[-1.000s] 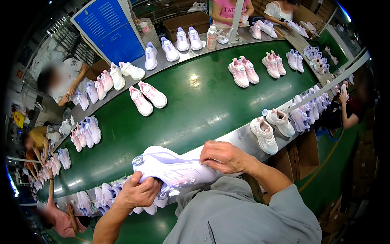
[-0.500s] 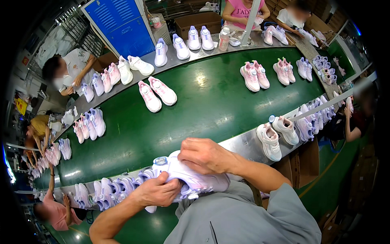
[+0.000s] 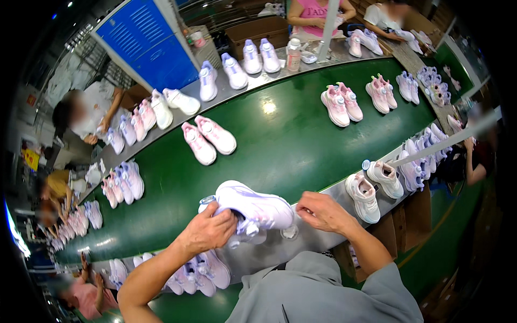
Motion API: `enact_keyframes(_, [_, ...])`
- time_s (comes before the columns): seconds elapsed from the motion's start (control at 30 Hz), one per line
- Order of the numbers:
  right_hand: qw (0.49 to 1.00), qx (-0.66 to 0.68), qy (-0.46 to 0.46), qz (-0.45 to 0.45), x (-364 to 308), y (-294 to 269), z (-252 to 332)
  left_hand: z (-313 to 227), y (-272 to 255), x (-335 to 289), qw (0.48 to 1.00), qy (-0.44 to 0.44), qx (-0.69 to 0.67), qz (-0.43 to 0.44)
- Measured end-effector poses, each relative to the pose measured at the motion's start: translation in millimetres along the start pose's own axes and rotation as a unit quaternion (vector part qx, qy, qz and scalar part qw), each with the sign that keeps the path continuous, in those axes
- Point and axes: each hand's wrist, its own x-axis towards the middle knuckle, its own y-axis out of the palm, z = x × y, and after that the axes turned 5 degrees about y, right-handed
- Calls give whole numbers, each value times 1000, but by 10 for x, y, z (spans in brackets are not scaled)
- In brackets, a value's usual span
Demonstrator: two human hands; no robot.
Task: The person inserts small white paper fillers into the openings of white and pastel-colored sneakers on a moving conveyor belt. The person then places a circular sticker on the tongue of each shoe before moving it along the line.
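Note:
A white and lavender sneaker (image 3: pixel 264 207) is tilted on its side above the metal ledge, with a round dial near its opening. My left hand (image 3: pixel 207 229) grips it by the collar, thumb on the upper edge. Just to the right of the sneaker, apart from it, is my right hand (image 3: pixel 326 212). Its fingers are curled together, and I cannot make out whether they hold anything small. Below the sneaker, a small round clear object (image 3: pixel 290 232) lies on the ledge.
The green conveyor belt (image 3: pixel 269 145) carries several pairs, including pink sneakers (image 3: pixel 207 141). White sneakers (image 3: pixel 363 198) stand on the metal ledge (image 3: pixel 334 245) at my right, lavender ones (image 3: pixel 215 269) at my left. A person in pink (image 3: pixel 315 13) and other co-workers sit around the belt.
My right hand has let go of the sneaker and moved right. The sneaker has turned and risen slightly in my left hand. My view has shifted, showing more of the ledge.

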Motion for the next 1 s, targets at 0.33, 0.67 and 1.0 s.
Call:
enact_keyframes(0.33, [953, 132, 233, -139, -671, 35, -392, 1750, 1422, 1854, 986, 164, 4, 37])
enact_keyframes(0.67, [891, 235, 354, -159, -685, 267, -742, 2490, 2264, 2896, 965, 247, 79, 41])
enact_keyframes(1.0, [883, 270, 353, -154, -479, 445, -879, 3037, 2136, 1333, 952, -143, 58, 265])
